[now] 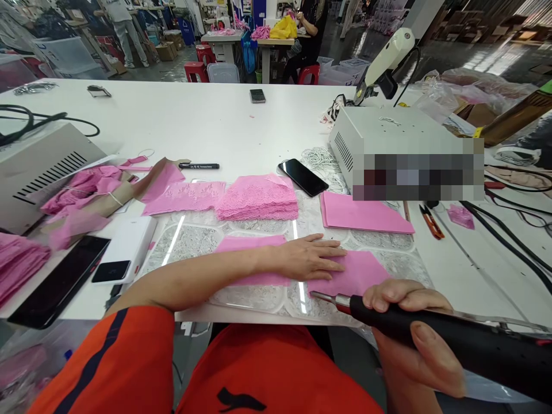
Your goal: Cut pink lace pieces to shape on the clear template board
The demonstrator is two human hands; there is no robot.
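Head view: at the middle of a white desk's (181,126) near edge, a person in an orange top worked over a clear, patterned mat (190,244). The left hand (308,259) lay palm down with its fingers slightly spread, its fingertips on a flat pink sheet (360,273). The wrist and forearm crossed a second pink sheet (250,242) to the left, also close to the near edge. The right hand (426,359) was closed around a thick black-handled tool (491,351), whose metal tip pointed left, close to the first sheet's near left corner; whether it touched could not be told.

Farther from the near edge stood a stack of pink lace pieces (259,201), with a pile of smooth pink sheets (362,215) to its right and a black phone (304,177) between and beyond them. A black marker (199,166) lay behind the lace, toward the left. Orange-handled snips (432,223) lay right of the pile. Toward the far edge on the right sat a grey box (392,123).
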